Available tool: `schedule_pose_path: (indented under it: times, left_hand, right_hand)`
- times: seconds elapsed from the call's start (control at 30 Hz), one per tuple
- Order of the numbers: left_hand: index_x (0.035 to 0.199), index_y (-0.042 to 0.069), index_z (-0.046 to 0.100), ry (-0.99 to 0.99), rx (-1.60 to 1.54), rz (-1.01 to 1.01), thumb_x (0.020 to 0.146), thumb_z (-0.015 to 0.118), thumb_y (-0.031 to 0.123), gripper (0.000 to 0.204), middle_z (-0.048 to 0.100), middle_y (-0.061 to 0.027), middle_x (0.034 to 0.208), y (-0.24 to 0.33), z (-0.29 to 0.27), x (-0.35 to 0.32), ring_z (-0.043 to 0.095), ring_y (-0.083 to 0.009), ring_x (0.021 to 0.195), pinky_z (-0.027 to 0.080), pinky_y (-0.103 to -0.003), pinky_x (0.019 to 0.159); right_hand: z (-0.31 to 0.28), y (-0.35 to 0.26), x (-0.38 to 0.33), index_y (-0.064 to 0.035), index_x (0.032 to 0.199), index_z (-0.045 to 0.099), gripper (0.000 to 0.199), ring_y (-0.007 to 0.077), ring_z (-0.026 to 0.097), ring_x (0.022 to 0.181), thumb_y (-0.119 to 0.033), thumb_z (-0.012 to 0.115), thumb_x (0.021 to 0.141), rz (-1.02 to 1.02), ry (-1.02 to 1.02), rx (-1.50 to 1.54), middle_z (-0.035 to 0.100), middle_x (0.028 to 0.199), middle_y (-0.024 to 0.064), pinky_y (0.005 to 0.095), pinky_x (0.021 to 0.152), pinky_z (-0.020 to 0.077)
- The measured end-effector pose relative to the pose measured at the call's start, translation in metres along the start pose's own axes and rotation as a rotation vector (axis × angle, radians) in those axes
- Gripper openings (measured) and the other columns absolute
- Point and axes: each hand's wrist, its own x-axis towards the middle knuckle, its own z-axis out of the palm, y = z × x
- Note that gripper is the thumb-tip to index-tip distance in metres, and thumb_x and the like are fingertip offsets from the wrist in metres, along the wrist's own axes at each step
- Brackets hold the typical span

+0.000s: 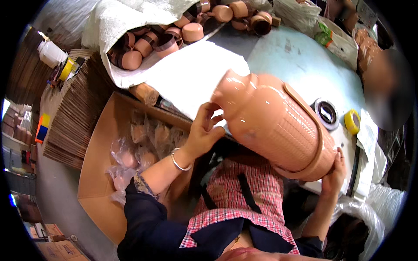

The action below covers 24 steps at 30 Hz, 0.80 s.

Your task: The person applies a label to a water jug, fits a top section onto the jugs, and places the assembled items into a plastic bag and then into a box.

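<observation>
A large glossy peach-coloured plastic thermos flask body [278, 126] is held tilted in front of my chest, its neck toward the upper left and its base toward the lower right. It has a woven-pattern side and a raised handle-like strip. My left hand [207, 130], with a bangle at the wrist, has curled fingers at the neck end; part of that grip is hidden. Around the base edge, my right hand [334, 174] grips with its fingers partly behind the flask body.
A white sack [126, 17] spills peach cups with brown bands [165, 43] onto the table [287, 48]. Tape rolls [326, 114] lie at the right. An open carton [98, 174] at my left holds plastic-wrapped pieces, beside stacked cardboard [76, 117]. Another person [387, 89] is at far right.
</observation>
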Motion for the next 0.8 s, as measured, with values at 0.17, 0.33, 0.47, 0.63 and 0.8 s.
schedule_pose_path:
  times: [0.17,0.33,0.47,0.63,0.8]
  left_hand:
    - [0.097,-0.001,0.058,0.247,1.064,0.165,0.079,0.060,0.005,0.020,0.058,-0.0143,0.098,-0.041,-0.119,0.129,0.057,-0.0241,0.093,0.045,-0.033,0.081]
    - [0.110,-0.002,0.049,0.234,1.734,0.550,0.074,0.066,0.027,0.049,0.045,-0.0269,0.117,-0.107,-0.177,0.304,0.043,-0.0395,0.112,0.034,-0.045,0.095]
    - [0.119,0.001,0.039,0.691,1.843,-0.121,0.056,0.071,0.058,0.090,0.042,-0.0267,0.122,-0.138,-0.200,0.384,0.038,-0.0408,0.116,0.034,-0.048,0.095]
    - [0.126,0.006,0.038,0.487,1.775,-0.478,0.058,0.068,0.053,0.089,0.042,-0.0178,0.129,-0.109,-0.223,0.387,0.039,-0.0354,0.120,0.038,-0.045,0.095]
    - [0.131,0.005,0.032,0.557,1.812,-0.661,0.061,0.067,0.045,0.088,0.036,-0.0239,0.131,-0.037,-0.259,0.298,0.031,-0.0390,0.125,0.029,-0.044,0.102]
  right_hand:
    - [0.009,0.001,0.083,0.0038,0.119,0.040,0.034,0.0212,0.057,0.096,-0.013,0.049,0.091,-0.172,0.010,-0.218,0.055,0.108,0.0157,0.0327,0.083,0.0475]
    - [0.031,0.009,0.094,0.0020,0.117,0.042,0.029,0.0190,0.057,0.095,-0.014,0.046,0.092,-0.025,0.178,-0.348,0.057,0.106,0.0120,0.0308,0.084,0.0461]
    - [0.034,0.005,0.097,0.0008,0.115,0.043,0.027,0.0180,0.057,0.094,-0.015,0.046,0.093,-0.027,0.214,-0.360,0.057,0.104,0.0115,0.0296,0.083,0.0462]
    - [0.040,0.006,0.098,0.0014,0.114,0.043,0.027,0.0178,0.058,0.092,-0.015,0.044,0.093,-0.052,0.215,-0.449,0.057,0.103,0.0116,0.0286,0.081,0.0472]
    - [0.048,0.007,0.095,0.0036,0.113,0.045,0.030,0.0162,0.058,0.090,-0.018,0.045,0.093,-0.066,0.248,-0.485,0.058,0.101,0.0107,0.0274,0.082,0.0458]
